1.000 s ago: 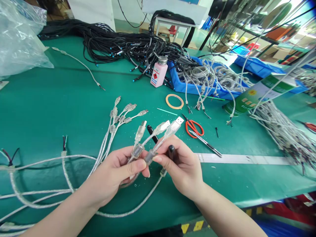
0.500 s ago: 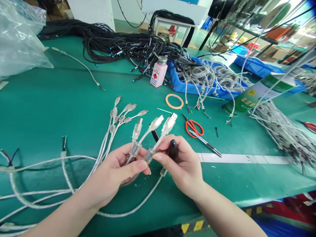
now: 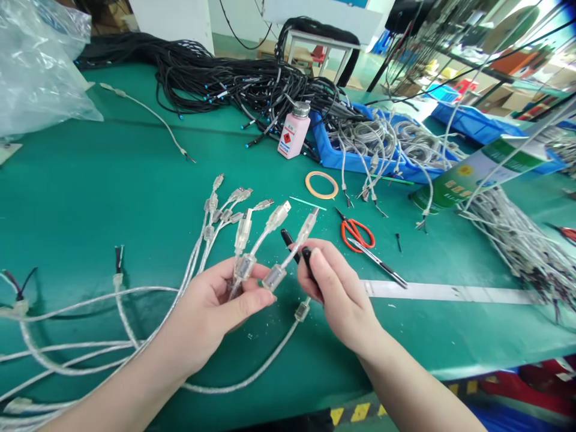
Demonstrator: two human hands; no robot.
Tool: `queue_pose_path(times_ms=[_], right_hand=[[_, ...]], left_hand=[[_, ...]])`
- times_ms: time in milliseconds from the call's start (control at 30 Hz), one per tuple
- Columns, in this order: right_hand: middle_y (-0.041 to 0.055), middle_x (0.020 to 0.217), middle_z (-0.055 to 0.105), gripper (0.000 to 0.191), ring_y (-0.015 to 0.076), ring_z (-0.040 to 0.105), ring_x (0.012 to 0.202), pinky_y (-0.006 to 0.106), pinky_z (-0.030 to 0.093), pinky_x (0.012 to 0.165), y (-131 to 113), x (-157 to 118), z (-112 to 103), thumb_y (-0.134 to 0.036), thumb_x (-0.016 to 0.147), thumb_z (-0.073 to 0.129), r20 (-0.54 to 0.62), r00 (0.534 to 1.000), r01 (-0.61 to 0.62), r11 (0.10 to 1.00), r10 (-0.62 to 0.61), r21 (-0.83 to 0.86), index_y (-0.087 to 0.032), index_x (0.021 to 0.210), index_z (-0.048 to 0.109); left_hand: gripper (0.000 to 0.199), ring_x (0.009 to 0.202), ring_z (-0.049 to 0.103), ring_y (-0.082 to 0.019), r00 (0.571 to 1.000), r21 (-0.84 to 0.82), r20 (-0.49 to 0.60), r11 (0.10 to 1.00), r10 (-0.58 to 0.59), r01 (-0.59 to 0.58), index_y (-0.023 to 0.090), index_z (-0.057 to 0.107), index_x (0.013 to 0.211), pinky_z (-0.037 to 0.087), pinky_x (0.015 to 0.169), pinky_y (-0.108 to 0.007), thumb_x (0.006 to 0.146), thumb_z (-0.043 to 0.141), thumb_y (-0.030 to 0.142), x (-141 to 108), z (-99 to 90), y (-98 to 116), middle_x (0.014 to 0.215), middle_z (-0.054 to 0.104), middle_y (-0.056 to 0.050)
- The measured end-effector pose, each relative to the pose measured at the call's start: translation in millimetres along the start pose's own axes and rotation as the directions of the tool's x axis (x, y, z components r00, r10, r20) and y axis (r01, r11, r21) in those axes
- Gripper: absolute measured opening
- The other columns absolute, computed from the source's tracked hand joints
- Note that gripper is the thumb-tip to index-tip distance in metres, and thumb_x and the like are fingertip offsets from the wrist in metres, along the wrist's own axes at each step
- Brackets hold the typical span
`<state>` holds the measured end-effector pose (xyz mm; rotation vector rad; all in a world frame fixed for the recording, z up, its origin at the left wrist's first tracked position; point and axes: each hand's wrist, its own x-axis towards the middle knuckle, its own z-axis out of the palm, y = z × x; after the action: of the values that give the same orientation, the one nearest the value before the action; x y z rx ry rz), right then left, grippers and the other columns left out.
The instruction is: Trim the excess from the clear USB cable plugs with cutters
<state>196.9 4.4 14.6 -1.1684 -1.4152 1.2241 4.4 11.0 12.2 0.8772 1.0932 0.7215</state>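
Clear-jacketed USB cables (image 3: pixel 246 266) are gripped in my left hand (image 3: pixel 211 309), its thumb laid along one grey ferrite block. Three USB plugs fan upward from it; the rightmost plug (image 3: pixel 307 227) crosses in front of my right hand's fingertips. My right hand (image 3: pixel 335 288) is closed around a tool with two black rounded ends (image 3: pixel 308 257); its working part is hidden. Below that hand another ferrite block (image 3: pixel 302 310) shows on a cable curving toward the lower left. Behind my left hand, several more USB cables (image 3: pixel 209 231) lie bunched on the green table.
Red-handled scissors (image 3: pixel 357 234), a craft knife (image 3: pixel 378 262) and a tape ring (image 3: pixel 321 185) lie beyond my right hand. Further back stand a pink bottle (image 3: pixel 294 132), a blue tray (image 3: pixel 333 157) of cables and a leaning green can (image 3: pixel 481 171). Black cables (image 3: pixel 193 78) heap along the far edge.
My right thumb has let go of the rightmost cable's ferrite block and moved up onto the black-ended tool. The plugs in my left hand have tilted slightly left.
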Motion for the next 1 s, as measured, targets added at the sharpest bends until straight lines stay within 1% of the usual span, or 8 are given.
queue_pose_path(times_ms=[100,200,333,433,633,767,900,1000], right_hand=[[-0.0046,0.067,0.049,0.036,0.0106,0.043,0.055,0.024,0.036,0.051,-2.1,-4.3,1.8,-0.041,0.103,0.038,0.216,0.976,-0.019,0.996,0.036,-0.084,-0.023,0.134,0.041],[-0.001,0.078,0.062,0.034,0.0122,0.051,0.058,0.026,0.04,0.055,-1.9,-8.9,6.2,-0.035,0.102,0.04,0.318,0.948,0.06,0.983,-0.001,-0.175,-0.025,0.134,0.036],[0.0012,0.082,0.062,0.014,0.0124,0.053,0.062,0.025,0.041,0.057,1.0,-8.0,7.7,-0.033,0.102,0.039,0.238,0.966,0.163,0.95,-0.099,-0.265,-0.023,0.109,0.046],[-0.0031,0.065,0.048,0.027,0.0108,0.042,0.055,0.025,0.035,0.052,4.0,-2.7,4.7,-0.038,0.103,0.034,0.127,0.984,0.158,0.949,-0.127,-0.273,-0.022,0.088,0.048],[-0.0016,0.077,0.062,0.029,0.0116,0.051,0.059,0.025,0.042,0.057,1.7,-3.3,4.5,-0.036,0.103,0.038,0.316,0.947,0.105,0.982,-0.049,-0.16,-0.022,0.128,0.037],[-0.0006,0.076,0.062,0.013,0.0128,0.055,0.065,0.025,0.044,0.061,0.6,-5.0,5.9,-0.032,0.102,0.039,0.263,0.953,0.206,0.955,-0.148,-0.211,-0.022,0.11,0.043],[-0.0043,0.063,0.045,0.028,0.0099,0.041,0.053,0.024,0.034,0.051,4.3,0.5,3.2,-0.037,0.103,0.034,0.131,0.981,0.17,0.963,-0.145,-0.208,-0.022,0.083,0.046],[-0.0056,0.062,0.043,0.028,0.0096,0.037,0.052,0.023,0.033,0.049,5.4,2.0,2.1,-0.042,0.103,0.033,0.186,0.981,0.078,0.994,-0.063,-0.073,-0.021,0.103,0.051]], left_hand=[[0.024,0.058,0.049,-0.01,0.996,0.106,-0.034,0.991,0.082,-0.078,0.023,0.069,0.098,0.038,0.053,-0.021,0.078,0.076,0.035,-1.2,2.0,0.3,0.067,0.058,0.004],[0.017,0.063,0.056,-0.015,0.987,0.233,-0.062,0.964,0.148,-0.13,0.02,0.069,0.092,0.044,0.058,-0.026,0.079,0.073,0.031,-3.6,6.7,3.2,0.069,0.063,0.001],[0.016,0.07,0.059,-0.019,0.988,0.307,-0.034,0.943,0.148,-0.131,0.019,0.07,0.085,0.046,0.062,-0.028,0.076,0.075,0.032,-6.7,9.9,6.5,0.074,0.067,-0.001],[0.023,0.064,0.054,-0.016,0.994,0.261,0.011,0.96,0.105,-0.105,0.018,0.071,0.089,0.041,0.057,-0.025,0.078,0.074,0.038,-5.5,8.3,5.0,0.076,0.068,-0.002],[0.028,0.046,0.035,-0.008,0.997,0.021,0.002,0.997,0.076,-0.076,0.018,0.069,0.092,0.025,0.043,-0.021,0.075,0.077,0.039,2.4,7.4,0.8,0.056,0.05,0.006],[0.026,0.047,0.035,-0.008,0.996,0.062,0.059,0.995,0.07,-0.074,0.017,0.069,0.086,0.024,0.043,-0.022,0.077,0.076,0.04,2.4,6.2,1.8,0.059,0.055,0.003],[0.029,0.047,0.033,-0.007,0.99,0.098,0.138,0.995,0.014,-0.028,0.015,0.069,0.078,0.022,0.044,-0.023,0.083,0.068,0.044,2.3,2.4,2.0,0.066,0.06,-0.002],[0.025,0.045,0.03,-0.006,0.991,0.023,0.13,1.0,-0.009,0.006,0.016,0.065,0.078,0.019,0.042,-0.022,0.084,0.068,0.04,4.3,2.4,2.5,0.064,0.058,0.001]])
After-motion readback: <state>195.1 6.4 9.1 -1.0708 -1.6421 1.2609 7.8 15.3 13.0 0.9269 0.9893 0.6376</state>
